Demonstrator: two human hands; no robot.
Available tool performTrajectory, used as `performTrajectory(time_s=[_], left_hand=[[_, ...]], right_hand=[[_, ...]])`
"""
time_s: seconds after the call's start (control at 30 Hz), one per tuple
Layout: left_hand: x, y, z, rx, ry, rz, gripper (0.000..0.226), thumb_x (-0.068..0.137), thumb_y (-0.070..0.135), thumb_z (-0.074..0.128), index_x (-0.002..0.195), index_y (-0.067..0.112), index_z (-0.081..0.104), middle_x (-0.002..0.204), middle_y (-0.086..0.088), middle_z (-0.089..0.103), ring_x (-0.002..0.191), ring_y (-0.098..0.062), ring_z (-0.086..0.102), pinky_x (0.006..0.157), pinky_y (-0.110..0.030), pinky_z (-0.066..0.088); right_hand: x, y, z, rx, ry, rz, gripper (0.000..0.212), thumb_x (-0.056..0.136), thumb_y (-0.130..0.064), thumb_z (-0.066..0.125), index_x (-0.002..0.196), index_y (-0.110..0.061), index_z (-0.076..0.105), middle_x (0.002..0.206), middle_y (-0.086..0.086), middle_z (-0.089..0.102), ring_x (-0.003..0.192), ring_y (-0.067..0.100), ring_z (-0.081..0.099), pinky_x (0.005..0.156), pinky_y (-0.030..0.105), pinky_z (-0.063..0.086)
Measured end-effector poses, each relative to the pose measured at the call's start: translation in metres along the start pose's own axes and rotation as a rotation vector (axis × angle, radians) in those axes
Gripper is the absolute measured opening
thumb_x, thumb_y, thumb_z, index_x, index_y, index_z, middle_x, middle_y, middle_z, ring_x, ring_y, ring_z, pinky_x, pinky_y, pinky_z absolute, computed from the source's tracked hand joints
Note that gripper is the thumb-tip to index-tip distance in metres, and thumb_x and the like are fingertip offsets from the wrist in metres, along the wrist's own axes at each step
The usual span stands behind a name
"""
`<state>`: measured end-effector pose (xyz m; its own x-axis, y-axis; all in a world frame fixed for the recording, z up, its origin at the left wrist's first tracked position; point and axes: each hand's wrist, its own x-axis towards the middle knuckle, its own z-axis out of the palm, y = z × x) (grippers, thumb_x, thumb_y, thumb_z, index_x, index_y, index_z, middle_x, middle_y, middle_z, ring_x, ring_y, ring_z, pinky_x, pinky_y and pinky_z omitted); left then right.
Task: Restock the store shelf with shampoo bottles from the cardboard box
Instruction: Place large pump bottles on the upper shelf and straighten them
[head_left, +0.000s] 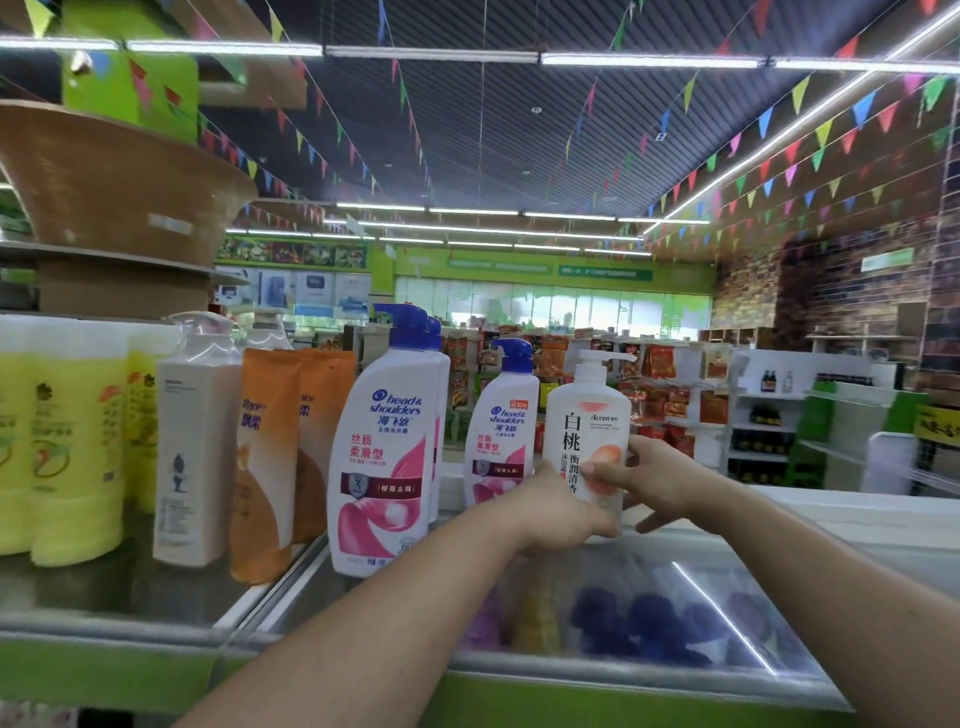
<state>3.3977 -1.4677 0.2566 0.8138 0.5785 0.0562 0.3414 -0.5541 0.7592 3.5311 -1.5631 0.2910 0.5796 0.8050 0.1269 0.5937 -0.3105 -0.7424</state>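
A white pump bottle with a peach label (589, 421) stands upright on the glass top shelf (727, 587), right of centre. My left hand (558, 512) grips its lower left side. My right hand (657, 475) holds its right side, thumb across the label. Just left of it stands a small white Head & Shoulders bottle with a blue pump (501, 431). A larger Head & Shoulders bottle (387, 452) stands further left, with another behind it. The cardboard box is not in view.
Orange bottles (270, 457), a beige pump bottle (195, 447) and yellow bottles (67, 452) fill the shelf's left part. Stacked brown cartons (114, 208) sit above them. Coloured bottles show through the glass below. Store aisles lie beyond.
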Motion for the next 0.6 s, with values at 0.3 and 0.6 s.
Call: performTrajectory(time_s=[0.3, 0.6], left_hand=[[0.006, -0.006, -0.001, -0.021, 0.026, 0.049, 0.089, 0.057, 0.055, 0.073, 0.135, 0.031, 0.039, 0.118, 0.003, 0.059, 0.105, -0.02, 0.058, 0.09, -0.038, 0.053], [0.006, -0.007, -0.002, -0.011, 0.03, 0.113, 0.073, 0.067, 0.043, 0.075, 0.133, 0.029, 0.046, 0.113, 0.002, 0.062, 0.099, -0.017, 0.061, 0.077, -0.03, 0.053]], right_hand=[[-0.006, 0.002, 0.005, -0.032, 0.028, 0.06, 0.047, 0.088, -0.051, 0.067, 0.126, -0.025, 0.058, 0.113, -0.003, 0.069, 0.103, 0.022, 0.066, 0.091, 0.05, 0.055], [-0.012, 0.01, 0.003, -0.166, 0.064, 0.042, 0.05, 0.088, -0.053, 0.066, 0.132, -0.031, 0.057, 0.114, -0.002, 0.067, 0.097, 0.021, 0.066, 0.084, 0.046, 0.058]])
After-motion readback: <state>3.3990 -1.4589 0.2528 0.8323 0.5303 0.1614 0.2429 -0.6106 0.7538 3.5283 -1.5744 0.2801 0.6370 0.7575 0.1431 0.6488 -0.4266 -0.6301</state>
